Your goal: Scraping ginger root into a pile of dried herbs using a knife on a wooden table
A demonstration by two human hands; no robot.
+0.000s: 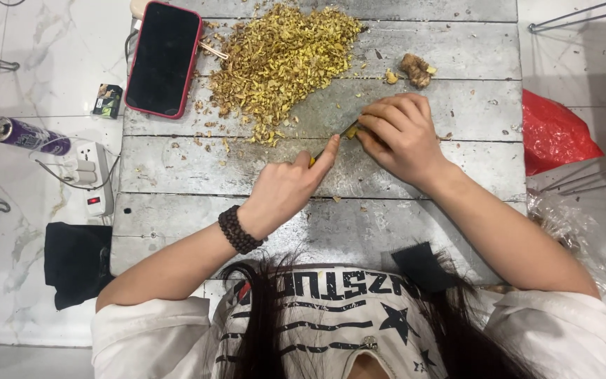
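My left hand [285, 193], with a dark bead bracelet on its wrist, grips a small knife [338, 139] with a yellow handle; the forefinger lies along it. The blade points toward my right hand [401, 137], which pinches a small yellow piece of root [351, 132] against the grey plank table [457, 49]. Most of that piece is hidden under my fingers. A big pile of chopped yellow-brown bits [282, 60] lies just beyond the hands. One whole knobbly root [415, 70] sits past my right hand.
A black phone in a red case [163, 60] lies at the table's far left corner. On the floor to the left are a power strip [92, 175], a purple can [29, 135], a small box [109, 100] and a black cloth [75, 260]. A red bag [552, 133] and clear plastic [569, 224] lie to the right.
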